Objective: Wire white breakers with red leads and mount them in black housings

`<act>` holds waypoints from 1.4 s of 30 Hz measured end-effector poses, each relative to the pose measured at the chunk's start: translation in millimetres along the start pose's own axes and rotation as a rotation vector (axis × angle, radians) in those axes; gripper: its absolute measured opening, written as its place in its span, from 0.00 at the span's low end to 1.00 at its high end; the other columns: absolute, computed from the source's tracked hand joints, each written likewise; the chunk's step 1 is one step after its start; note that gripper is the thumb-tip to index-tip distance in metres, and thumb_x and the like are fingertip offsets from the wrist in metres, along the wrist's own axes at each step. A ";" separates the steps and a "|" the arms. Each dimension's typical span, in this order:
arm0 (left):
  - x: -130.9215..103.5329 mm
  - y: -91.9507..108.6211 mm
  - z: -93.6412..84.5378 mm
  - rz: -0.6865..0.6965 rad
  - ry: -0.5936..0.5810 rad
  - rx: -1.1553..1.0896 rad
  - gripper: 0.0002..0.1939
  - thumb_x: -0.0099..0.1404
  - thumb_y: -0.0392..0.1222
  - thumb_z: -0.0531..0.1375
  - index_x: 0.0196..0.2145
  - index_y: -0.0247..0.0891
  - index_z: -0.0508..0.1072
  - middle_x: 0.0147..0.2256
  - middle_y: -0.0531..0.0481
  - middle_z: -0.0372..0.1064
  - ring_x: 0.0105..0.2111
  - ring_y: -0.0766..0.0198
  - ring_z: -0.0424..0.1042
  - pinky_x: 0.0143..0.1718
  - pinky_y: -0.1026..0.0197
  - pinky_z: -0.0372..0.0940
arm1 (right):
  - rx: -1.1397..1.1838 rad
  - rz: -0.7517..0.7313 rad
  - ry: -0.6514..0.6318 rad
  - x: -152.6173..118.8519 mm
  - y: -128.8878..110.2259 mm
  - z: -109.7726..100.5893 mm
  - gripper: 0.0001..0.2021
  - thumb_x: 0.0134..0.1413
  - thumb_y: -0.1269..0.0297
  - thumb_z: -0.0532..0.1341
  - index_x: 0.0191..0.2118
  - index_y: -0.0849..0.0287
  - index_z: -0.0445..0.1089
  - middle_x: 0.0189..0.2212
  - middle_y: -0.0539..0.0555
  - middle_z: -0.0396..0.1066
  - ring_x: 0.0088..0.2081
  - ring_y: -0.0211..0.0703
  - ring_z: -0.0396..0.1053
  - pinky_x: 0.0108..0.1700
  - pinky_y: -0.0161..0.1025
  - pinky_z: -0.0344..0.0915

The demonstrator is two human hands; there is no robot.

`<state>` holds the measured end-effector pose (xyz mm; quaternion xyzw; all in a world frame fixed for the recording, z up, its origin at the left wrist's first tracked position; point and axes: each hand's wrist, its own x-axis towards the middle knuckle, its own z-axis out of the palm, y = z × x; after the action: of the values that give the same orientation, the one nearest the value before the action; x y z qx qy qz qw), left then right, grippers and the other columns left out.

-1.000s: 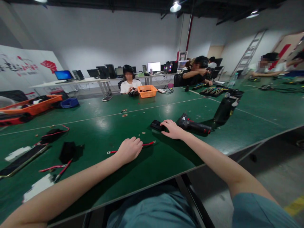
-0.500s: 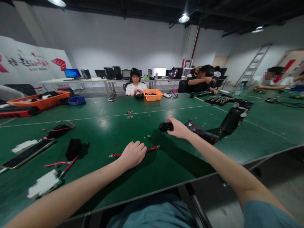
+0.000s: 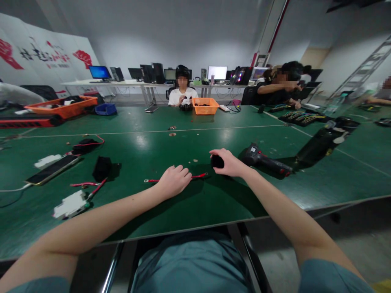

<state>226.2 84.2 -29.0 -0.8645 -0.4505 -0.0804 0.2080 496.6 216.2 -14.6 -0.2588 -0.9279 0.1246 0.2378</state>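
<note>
My left hand (image 3: 174,181) rests low over the table, its fingers curled over the middle of a short red cable (image 3: 199,176). The cable has a metal ring lug at each end and sticks out on both sides of the hand; the fingertips are partly hidden. In my right hand (image 3: 229,163) is a small black block-shaped part (image 3: 217,161), gripped between thumb and fingers with a dark face toward me. Just right of that hand lies a black cordless power tool (image 3: 265,160) on its side.
On the left are a black box (image 3: 102,168) with red leads, a white module (image 3: 72,204), a phone (image 3: 53,169) and a blue bin (image 3: 105,109). An orange basket (image 3: 205,106) stands across the green table (image 3: 146,154), before a seated person. Another person sits at the right.
My right hand has turned the black part so that its dark face shows toward me. My left hand stays on the red cable. The head view has tilted down and swung left.
</note>
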 end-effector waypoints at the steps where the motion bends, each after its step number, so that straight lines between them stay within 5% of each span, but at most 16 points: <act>1: 0.2 0.2 -0.3 0.000 -0.007 0.004 0.12 0.73 0.40 0.52 0.35 0.36 0.72 0.34 0.43 0.68 0.36 0.57 0.66 0.32 0.57 0.55 | -0.018 -0.005 -0.039 0.4 0.5 -0.2 0.32 0.47 0.63 0.67 0.60 0.55 0.63 0.50 0.59 0.72 0.52 0.57 0.66 0.57 0.53 0.61; 8: 0.1 0.7 0.2 0.013 0.002 0.039 0.10 0.72 0.39 0.52 0.36 0.36 0.72 0.34 0.44 0.68 0.36 0.56 0.66 0.31 0.57 0.54 | -0.087 -0.028 -0.218 -6.4 -7.8 -9.0 0.31 0.48 0.58 0.68 0.59 0.52 0.66 0.49 0.57 0.74 0.48 0.55 0.71 0.51 0.48 0.65; 16: -0.4 0.7 0.7 0.019 -0.005 0.097 0.12 0.73 0.39 0.50 0.36 0.37 0.71 0.34 0.44 0.68 0.36 0.55 0.65 0.30 0.56 0.53 | -0.053 -0.009 -0.222 -6.9 -18.2 -7.6 0.30 0.53 0.47 0.65 0.60 0.53 0.66 0.53 0.57 0.73 0.51 0.55 0.72 0.52 0.47 0.67; 22: 0.2 -0.2 2.8 0.015 -0.015 0.079 0.13 0.73 0.38 0.49 0.42 0.36 0.73 0.35 0.43 0.69 0.37 0.56 0.65 0.31 0.57 0.54 | -0.052 -0.042 -0.236 -5.1 -21.4 -4.3 0.29 0.51 0.50 0.67 0.58 0.52 0.69 0.53 0.55 0.73 0.52 0.54 0.72 0.53 0.45 0.67; 42: 0.5 -0.5 -2.1 0.063 0.020 0.099 0.09 0.71 0.37 0.52 0.37 0.35 0.72 0.33 0.44 0.69 0.35 0.56 0.66 0.29 0.57 0.54 | -0.054 -0.098 -0.202 -4.6 -34.0 -0.1 0.30 0.51 0.53 0.67 0.59 0.54 0.67 0.53 0.58 0.74 0.52 0.54 0.72 0.54 0.47 0.67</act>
<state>226.3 83.9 -26.8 -0.8661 -0.4242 -0.0602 0.2575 485.8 185.3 -4.2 -0.2054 -0.9617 0.1134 0.1419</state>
